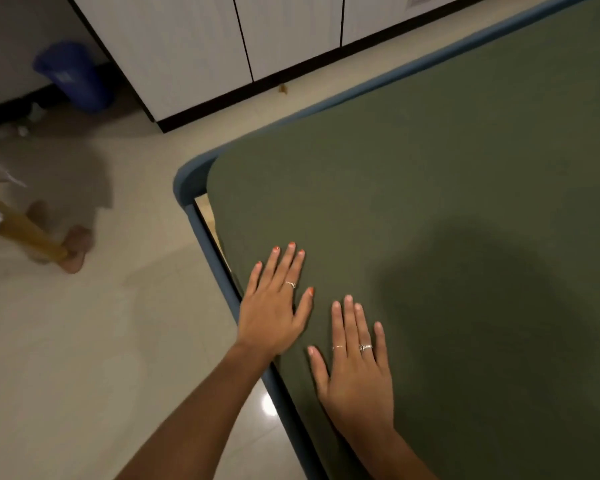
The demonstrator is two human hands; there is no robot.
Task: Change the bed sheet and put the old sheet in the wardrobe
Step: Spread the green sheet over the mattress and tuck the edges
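Flanking green sheet (430, 168): wardrobe (194, 46), bin (73, 76).

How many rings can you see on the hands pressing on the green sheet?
3. One sits on a finger of the left hand, the ring. Two are on the right hand: a thin band and a wider ring on neighbouring fingers. Palm sides are hidden.

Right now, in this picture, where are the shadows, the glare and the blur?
Head view: a big soft shadow lies on the green sheet right of the right hand; a bright glare spot sits on the floor beside the bed frame; the blue bin and a foot at left are blurred.
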